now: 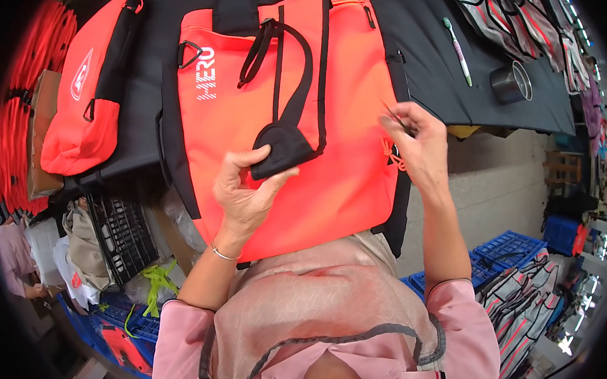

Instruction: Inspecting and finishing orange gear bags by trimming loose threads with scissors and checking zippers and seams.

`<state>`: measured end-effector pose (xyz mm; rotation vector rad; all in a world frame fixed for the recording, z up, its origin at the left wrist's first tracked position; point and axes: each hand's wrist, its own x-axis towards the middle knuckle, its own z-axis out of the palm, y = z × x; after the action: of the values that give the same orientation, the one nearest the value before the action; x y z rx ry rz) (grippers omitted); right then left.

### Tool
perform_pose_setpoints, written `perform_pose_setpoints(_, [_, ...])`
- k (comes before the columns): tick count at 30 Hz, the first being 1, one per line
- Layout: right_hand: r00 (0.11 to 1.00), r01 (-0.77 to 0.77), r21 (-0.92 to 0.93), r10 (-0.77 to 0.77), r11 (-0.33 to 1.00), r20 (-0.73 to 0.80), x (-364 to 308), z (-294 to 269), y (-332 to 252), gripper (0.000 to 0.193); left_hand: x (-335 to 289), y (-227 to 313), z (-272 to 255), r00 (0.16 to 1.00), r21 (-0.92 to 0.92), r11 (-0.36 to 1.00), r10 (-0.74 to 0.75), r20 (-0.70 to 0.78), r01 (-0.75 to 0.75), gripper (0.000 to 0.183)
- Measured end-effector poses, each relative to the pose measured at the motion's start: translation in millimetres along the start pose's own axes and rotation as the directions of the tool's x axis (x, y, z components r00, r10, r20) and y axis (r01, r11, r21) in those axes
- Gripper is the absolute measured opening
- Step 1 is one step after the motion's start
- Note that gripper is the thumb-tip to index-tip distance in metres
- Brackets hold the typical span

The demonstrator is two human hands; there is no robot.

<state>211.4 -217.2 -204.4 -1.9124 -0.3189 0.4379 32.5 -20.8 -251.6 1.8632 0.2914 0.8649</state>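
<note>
A bright coral-orange backpack (357, 180) with black side panels lies on the black-covered table in front of me, its lower end at my lap. My left hand (244, 192) pinches the rounded, wide end of a black strap (285, 147), thumb on top and fingers along its lower edge. From there the strap curves up to a buckle near the top. Over the bag's right side, my right hand (417, 134) is closed on a small, dark pointed tool (398, 119), its tip toward the upper left. An orange cord loop (393, 160) hangs just below that hand.
Another orange-and-black bag (86, 104) lies at the left. A toothbrush (459, 54) and a metal cup (509, 84) rest on the table (426, 42) at right. Grey bag pieces hang over the far right; blue crates (509, 251) and a black crate (124, 231) stand lower down.
</note>
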Motion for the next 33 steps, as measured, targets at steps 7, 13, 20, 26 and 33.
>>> perform_pose_setpoints(7, [0.992,0.040,0.103,-0.051,0.994,0.114,36.0,64.6,-4.1,0.031,-11.0,-0.2,5.6,0.989,-0.189,0.976,-0.126,-0.078,0.109,0.046])
perform_pose_setpoints(13, [0.992,0.125,-0.147,-0.122,0.981,0.029,39.3,64.9,-11.0,0.027,-11.5,10.5,12.0,0.971,-0.317,0.931,-0.218,-0.093,0.179,0.048])
perform_pose_setpoints(20, [0.880,0.182,0.119,-0.108,0.976,-0.462,36.5,-54.0,9.4,0.028,-4.0,45.4,0.2,0.663,0.048,0.790,0.478,0.576,-0.611,0.016])
perform_pose_setpoints(26, [0.933,-0.094,0.380,0.214,0.920,-0.290,-25.5,-58.8,80.6,0.022,-26.0,19.7,30.8,0.327,-0.258,0.885,0.394,0.859,-0.389,0.009])
perform_pose_setpoints(33, [0.931,-0.290,0.426,0.355,0.857,-0.082,-63.2,-5.7,121.5,0.022,60.8,63.5,7.8,0.442,-0.159,0.943,0.015,0.897,0.291,0.019])
